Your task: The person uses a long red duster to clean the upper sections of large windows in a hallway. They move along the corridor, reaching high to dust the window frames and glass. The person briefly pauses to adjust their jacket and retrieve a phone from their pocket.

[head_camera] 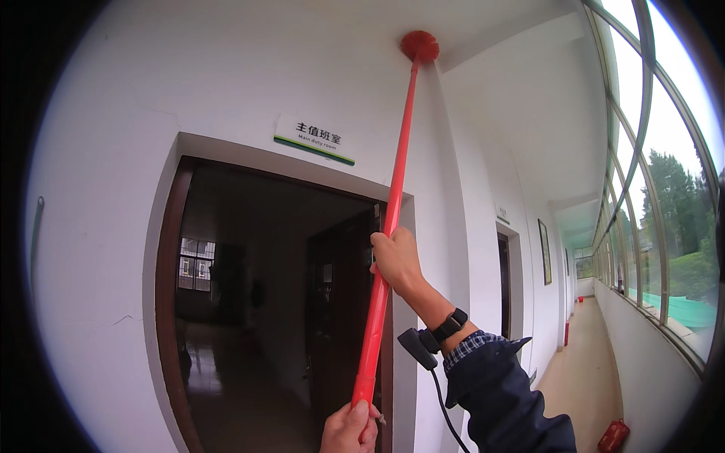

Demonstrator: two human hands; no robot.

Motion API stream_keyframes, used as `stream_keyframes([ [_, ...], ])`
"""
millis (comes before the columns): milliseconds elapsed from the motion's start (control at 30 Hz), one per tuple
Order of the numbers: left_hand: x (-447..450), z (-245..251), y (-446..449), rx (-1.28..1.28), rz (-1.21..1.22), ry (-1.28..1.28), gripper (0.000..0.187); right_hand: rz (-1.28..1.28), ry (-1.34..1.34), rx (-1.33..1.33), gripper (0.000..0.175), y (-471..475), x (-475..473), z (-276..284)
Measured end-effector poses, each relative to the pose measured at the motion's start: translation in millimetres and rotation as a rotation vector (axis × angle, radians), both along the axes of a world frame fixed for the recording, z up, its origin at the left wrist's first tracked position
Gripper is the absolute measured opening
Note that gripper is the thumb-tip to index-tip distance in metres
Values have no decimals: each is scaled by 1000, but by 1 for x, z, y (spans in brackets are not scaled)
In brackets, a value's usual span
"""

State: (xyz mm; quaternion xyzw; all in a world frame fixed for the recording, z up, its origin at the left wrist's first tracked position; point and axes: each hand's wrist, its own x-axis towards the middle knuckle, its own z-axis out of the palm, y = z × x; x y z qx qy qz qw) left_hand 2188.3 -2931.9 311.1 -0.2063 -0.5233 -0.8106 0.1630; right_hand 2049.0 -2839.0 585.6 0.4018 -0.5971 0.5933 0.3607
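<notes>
A long red pole slants up from the bottom of the view, with a round red bristle brush at its top. The brush is up by the corner where the wall meets the ceiling; whether it touches cannot be told. My right hand grips the pole around its middle, and a black strap device with a cable is on that wrist. Lower down, my left hand is closed around the pole's bottom part, partly cut off by the picture's edge.
An open doorway with a dark frame stands ahead, below a wall sign. A corridor runs back at the right, beside tall windows. A red object lies on its floor. A framed picture hangs on the wall.
</notes>
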Motion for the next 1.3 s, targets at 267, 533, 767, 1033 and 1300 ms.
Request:
stream_keyframes([
  [267,49,-15,-33,89,8,38,42,4,44,35,31,-55,58,-6],
  [533,104,-32,-94,59,103,5,44,27,78,104,29,-122,122,-24],
  [767,129,-68,-152,209,145,-85,39,154,98,150,26,-202,172,-50],
  [1033,108,-112,-154,399,365,-120,43,224,206,313,31,-243,193,-76],
  [1300,75,-116,-126,235,157,-31,52,206,292,490,32,-227,202,-78],
])
